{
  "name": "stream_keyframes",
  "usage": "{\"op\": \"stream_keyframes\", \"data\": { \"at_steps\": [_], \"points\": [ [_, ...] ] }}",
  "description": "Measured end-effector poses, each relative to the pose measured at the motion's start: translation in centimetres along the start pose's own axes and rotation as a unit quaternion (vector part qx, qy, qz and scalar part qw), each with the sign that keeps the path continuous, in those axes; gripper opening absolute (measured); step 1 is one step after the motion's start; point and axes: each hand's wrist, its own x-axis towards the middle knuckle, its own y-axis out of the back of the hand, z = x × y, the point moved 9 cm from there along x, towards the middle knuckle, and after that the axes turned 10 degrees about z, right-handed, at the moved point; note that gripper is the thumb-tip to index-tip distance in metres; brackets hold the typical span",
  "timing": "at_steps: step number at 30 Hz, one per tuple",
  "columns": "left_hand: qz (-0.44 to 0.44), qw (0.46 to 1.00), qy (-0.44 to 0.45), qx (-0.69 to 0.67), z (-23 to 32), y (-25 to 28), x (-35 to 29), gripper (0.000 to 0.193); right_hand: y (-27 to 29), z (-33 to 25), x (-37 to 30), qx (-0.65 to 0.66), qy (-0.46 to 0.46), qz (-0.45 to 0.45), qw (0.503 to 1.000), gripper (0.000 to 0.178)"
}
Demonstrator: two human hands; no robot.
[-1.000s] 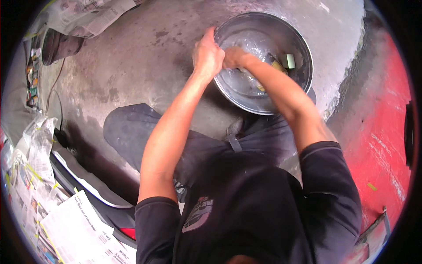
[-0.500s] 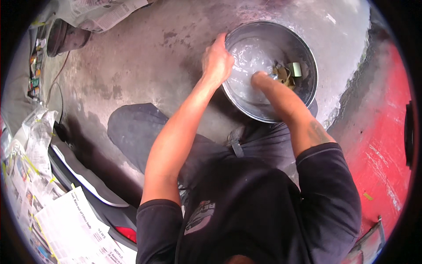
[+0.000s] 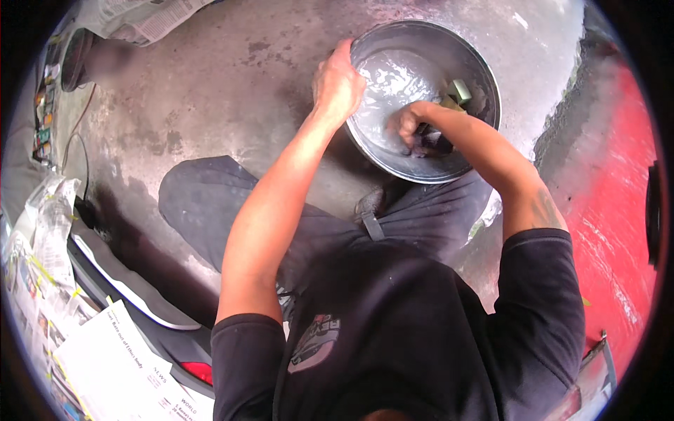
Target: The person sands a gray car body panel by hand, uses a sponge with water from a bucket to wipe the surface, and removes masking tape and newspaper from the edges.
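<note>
A round dark basin (image 3: 484,67) holds cloudy grey water (image 3: 393,74) and is tilted above my folded legs. My left hand (image 3: 338,83) is closed round its left rim, with the thumb side toward the inside. My right hand (image 3: 408,126) is down in the basin at the water, fingers curled. A dark, wet-looking thing (image 3: 435,140) lies against the fingers; its kind does not show. Beyond my right wrist, a pale green block (image 3: 460,91) leans at the inner wall, beside a brownish scrap (image 3: 451,104) that my forearm partly hides.
Concrete floor (image 3: 203,77) spreads round the basin. On the left lies a dark car part with a white edge (image 3: 133,281), partly under newspaper sheets (image 3: 105,358). A red panel (image 3: 611,231) stands on the right. A dark pot (image 3: 77,59) and a cable (image 3: 74,133) are at far left.
My right hand has drawn back toward the near side of the basin, and its curled fingers and a dark thing now show. The left hand keeps its grip on the rim.
</note>
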Motion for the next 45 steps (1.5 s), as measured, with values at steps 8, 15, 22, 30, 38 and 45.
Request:
{"op": "stream_keyframes", "data": {
  "at_steps": [8, 15, 22, 30, 38, 45],
  "points": [
    [-0.021, 1.000, 0.004, 0.002, 0.5, 1.0, -0.6, 0.054, 7.4, -6.1, -8.2, 0.421, 0.233, 0.177, 0.858, 0.050],
    [-0.023, 0.999, 0.032, 0.010, -0.4, 1.5, -0.6, 0.053, 8.8, -4.1, -9.5, 0.543, 0.136, 0.310, 0.768, 0.044],
    [-0.030, 0.999, 0.020, -0.021, 0.4, 1.1, -0.5, 0.052, 14.6, 5.0, -3.3, -0.067, 0.092, 0.529, 0.841, 0.042],
    [0.020, 0.999, -0.030, -0.019, -0.6, 0.9, -0.4, 0.054, 5.4, 11.1, 7.0, -0.129, -0.114, 0.236, 0.956, 0.032],
    [0.024, 1.000, -0.005, 0.014, -0.4, 0.9, -0.3, 0.055, -1.6, 3.3, 8.3, 0.219, -0.012, 0.086, 0.972, 0.026],
    [-0.020, 1.000, 0.005, -0.021, -0.3, 0.9, -0.8, 0.053, -0.9, 0.2, 8.1, 0.472, 0.062, 0.021, 0.879, 0.021]
  ]
}}
